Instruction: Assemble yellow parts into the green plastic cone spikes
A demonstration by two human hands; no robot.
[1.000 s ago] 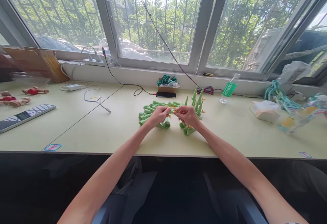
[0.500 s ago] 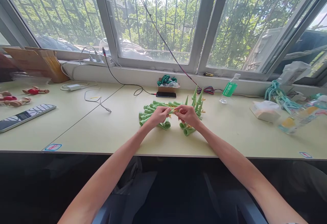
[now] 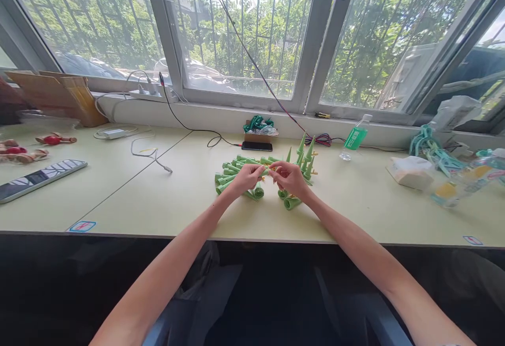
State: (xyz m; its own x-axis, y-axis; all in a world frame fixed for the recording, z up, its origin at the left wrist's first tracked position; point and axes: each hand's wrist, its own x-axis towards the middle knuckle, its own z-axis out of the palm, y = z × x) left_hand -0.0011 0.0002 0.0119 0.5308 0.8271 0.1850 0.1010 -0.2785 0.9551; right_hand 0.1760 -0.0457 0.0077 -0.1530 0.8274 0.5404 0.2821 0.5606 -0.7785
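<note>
1. Landmark: a black phone (image 3: pixel 256 146) lies flat on the pale table (image 3: pixel 158 199).
2. Item in hand: one green cone piece (image 3: pixel 266 172) with a yellow bit on it is held clear of the table, just on the near side of the phone.
3. Axis: the piece's long axis runs roughly left to right and bridges the small gap between the two hands. Which end is the tip is too small to tell.
4. Left hand (image 3: pixel 245 177): near-left of the phone. The fingers are curled closed, with thumb and forefinger pinched on the piece's left end.
5. Right hand (image 3: pixel 291 177): near-right of the phone. The fingers are closed the same way, with the fingertips pinched on the right end, where the yellow shows.
6. Reach: both hands are equally near the piece, and their fingertips almost meet over it.
7. Surroundings: a heap of lying cones (image 3: pixel 229 175) sits near-left of the phone, under and beyond the left hand. A cluster of upright cones (image 3: pixel 305 158) stands right of the phone, just beyond the right hand.
</note>
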